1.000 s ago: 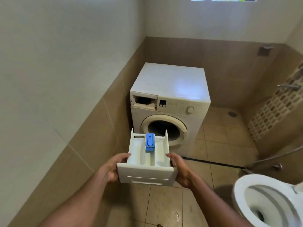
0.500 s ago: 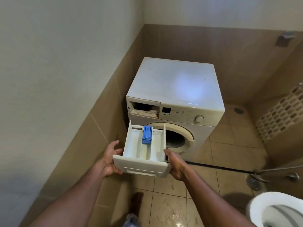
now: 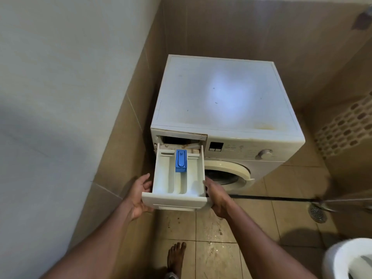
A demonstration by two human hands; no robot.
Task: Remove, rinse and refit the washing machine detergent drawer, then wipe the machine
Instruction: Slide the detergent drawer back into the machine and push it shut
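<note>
Carried closer, the detergent drawer [image 3: 177, 184] reaches the slot [image 3: 181, 139] at its 12 o'clock on the washing machine [image 3: 221, 93]. The left hand [image 3: 138, 198] at 9 and the right hand [image 3: 218, 200] at 3 have their fingers curled round its sides. A skewed entry could jam it.

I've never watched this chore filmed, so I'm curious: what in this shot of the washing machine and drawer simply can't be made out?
All in the head view:
- Drawer slot: inside dark, lower part hidden behind the rear of the detergent drawer.
- Control panel lettering: too small and blurred.
- Toilet: cut off by the bottom-right corner.
- Left hand and right hand: most fingers hidden by that drawer.
</note>
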